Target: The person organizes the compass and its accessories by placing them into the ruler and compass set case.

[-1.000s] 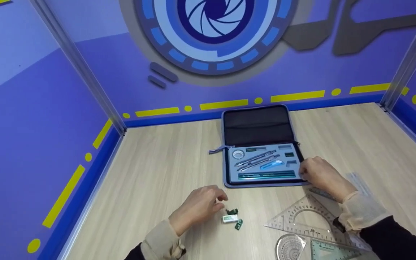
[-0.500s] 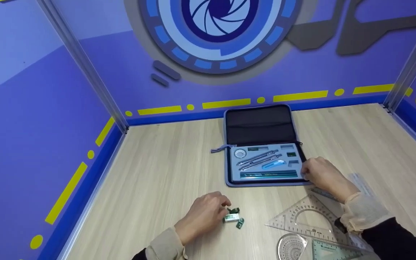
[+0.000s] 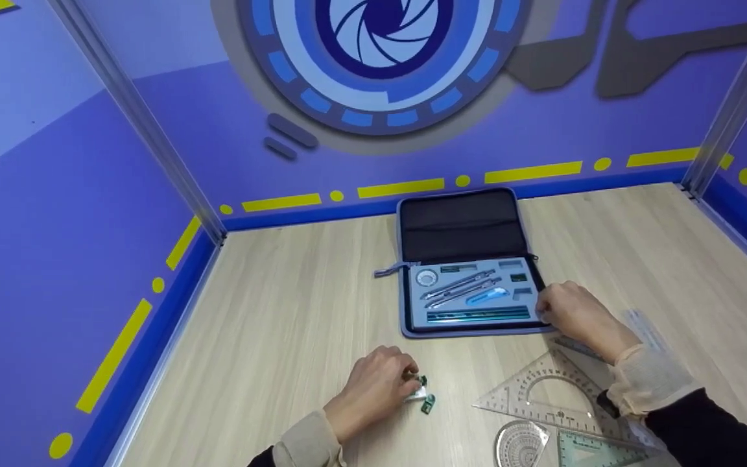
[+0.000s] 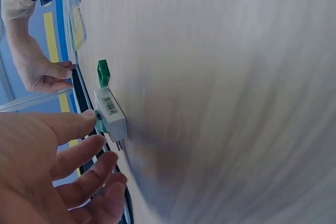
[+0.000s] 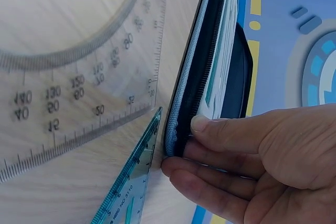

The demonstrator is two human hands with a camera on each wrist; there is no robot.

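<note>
My left hand is low over the table, with its thumb and fingertips close around a white eraser that shows a barcode. In the left wrist view its fingers are loosely bent and spread. Two small green pieces lie by the eraser: one green piece to its front right, the other green piece behind it, partly hidden by the hand. My right hand pinches the right edge of an open zip case, thumb on the inner rim. Silver compasses, dark green pencils and a light blue cutter lie in its insert.
A clear triangle ruler, a round protractor, a greenish set square and a clear straight ruler lie around the right forearm. A purple-blue wall stands behind the case.
My left hand has moved right and slightly forward, from beside the eraser to over it, covering part of it and the rear green piece. My right hand keeps its hold on the case edge.
</note>
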